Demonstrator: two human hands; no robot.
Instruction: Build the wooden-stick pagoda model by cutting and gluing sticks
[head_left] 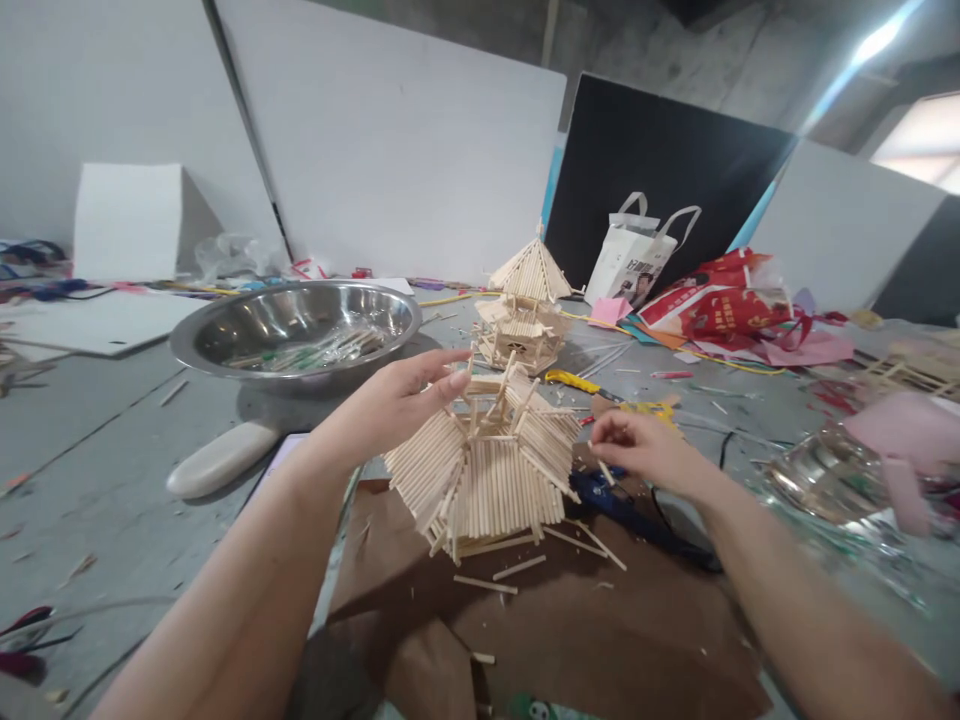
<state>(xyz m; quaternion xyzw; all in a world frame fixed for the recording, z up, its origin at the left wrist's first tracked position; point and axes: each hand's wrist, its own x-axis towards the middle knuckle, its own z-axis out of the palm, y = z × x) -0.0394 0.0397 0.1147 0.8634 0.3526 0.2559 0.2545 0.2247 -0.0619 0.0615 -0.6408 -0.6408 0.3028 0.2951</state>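
Note:
A model roof of thin wooden sticks [499, 490] stands in front of me, its sloping panels spreading around an open top where several sticks poke up. My left hand [420, 393] rests at the roof's upper left edge, fingers stretched out and thumb apart, beside an upright stick; some fingers are hidden. To the right of the roof, my right hand [637, 443] is closed in a pinch on a short wooden stick [603, 467] that points downward. Loose sticks [486, 585] lie on the brown sheet [600, 630] beneath the model.
Behind the roof stands a tiered stick pavilion [529, 290]. A steel basin [225, 370] with sticks and plastic wrapping is at the left. A yellow cutter [574, 381] and a dark blue tool [600, 500] lie at the right. A white bag [626, 265] leans on a black board.

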